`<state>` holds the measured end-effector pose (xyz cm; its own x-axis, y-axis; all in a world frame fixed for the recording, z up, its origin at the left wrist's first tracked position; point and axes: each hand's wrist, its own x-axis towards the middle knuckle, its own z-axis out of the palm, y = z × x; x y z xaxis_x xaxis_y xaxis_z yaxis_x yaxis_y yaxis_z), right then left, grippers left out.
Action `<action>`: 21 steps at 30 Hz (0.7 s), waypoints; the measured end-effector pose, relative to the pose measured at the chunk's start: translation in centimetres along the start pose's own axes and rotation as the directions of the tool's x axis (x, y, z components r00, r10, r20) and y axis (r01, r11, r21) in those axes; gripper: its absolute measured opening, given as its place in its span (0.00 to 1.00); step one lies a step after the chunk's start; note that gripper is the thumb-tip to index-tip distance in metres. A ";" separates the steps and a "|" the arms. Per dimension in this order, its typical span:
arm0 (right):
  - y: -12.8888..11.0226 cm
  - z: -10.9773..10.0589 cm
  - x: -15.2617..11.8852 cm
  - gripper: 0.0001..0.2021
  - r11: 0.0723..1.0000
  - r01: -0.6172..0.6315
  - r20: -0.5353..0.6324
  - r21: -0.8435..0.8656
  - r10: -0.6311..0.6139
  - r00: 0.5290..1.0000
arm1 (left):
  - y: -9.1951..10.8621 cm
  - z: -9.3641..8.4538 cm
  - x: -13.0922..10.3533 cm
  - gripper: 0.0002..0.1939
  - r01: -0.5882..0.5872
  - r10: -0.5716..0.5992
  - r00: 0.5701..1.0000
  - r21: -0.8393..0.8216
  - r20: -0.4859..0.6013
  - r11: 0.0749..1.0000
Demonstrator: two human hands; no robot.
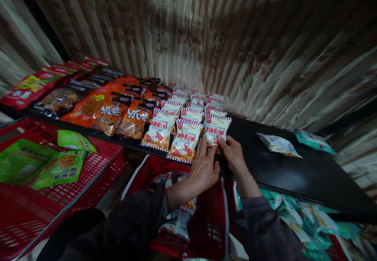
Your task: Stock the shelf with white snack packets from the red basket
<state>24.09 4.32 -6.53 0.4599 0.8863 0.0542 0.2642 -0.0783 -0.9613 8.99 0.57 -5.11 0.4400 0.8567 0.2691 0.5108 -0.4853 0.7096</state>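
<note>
A white snack bag (217, 126) with red lettering and striped edges lies at the front of the right-hand column on the black shelf. My left hand (205, 169) reaches its lower left edge, fingers stretched out and touching it. At the lower right corner, my right hand (233, 154) grips the same bag, with the thumb on its front. Just left is a matching snack bag (185, 140), close to my left fingertips. Several more of the kind stand in rows behind. Below my left forearm, similar bags (176, 223) lie in a red basket (206, 223), partly hidden by my arm.
Orange bags (137, 117), dark bags and red bags (29, 86) fill the left of the black shelf (282, 170). A white bag (278, 145) and a teal bag (313, 141) lie on its right. Another red basket (97, 166) holds green packets (63, 168); teal bags (312, 221) sit below right.
</note>
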 end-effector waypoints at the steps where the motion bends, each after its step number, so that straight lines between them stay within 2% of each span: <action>1: 0.0 -0.1 0.0 0.29 1.000 -0.003 0.005 0.004 0.003 1.000 | 0.1 -0.1 0.0 0.28 -0.003 0.003 1.000 0.002 -0.011 1.000; 10: 0.1 -0.3 0.4 0.26 1.000 0.001 0.020 -0.004 -0.001 1.000 | 0.3 -0.2 0.2 0.30 0.044 -0.044 0.999 0.006 0.010 0.999; 17: 0.4 -0.1 0.3 0.31 0.992 0.063 0.032 0.111 -0.067 0.997 | 0.5 0.0 0.1 0.32 0.075 -0.075 0.997 0.012 0.033 0.997; 21: 0.7 -0.1 0.3 0.29 0.996 0.086 0.045 -0.001 -0.086 0.995 | 0.7 -0.2 0.3 0.32 0.087 -0.087 0.996 0.018 0.001 0.996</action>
<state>24.53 4.45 -7.14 0.3968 0.9094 0.1246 0.3033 -0.0018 -0.9529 9.33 0.54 -4.34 0.3948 0.8955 0.2057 0.5601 -0.4120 0.7186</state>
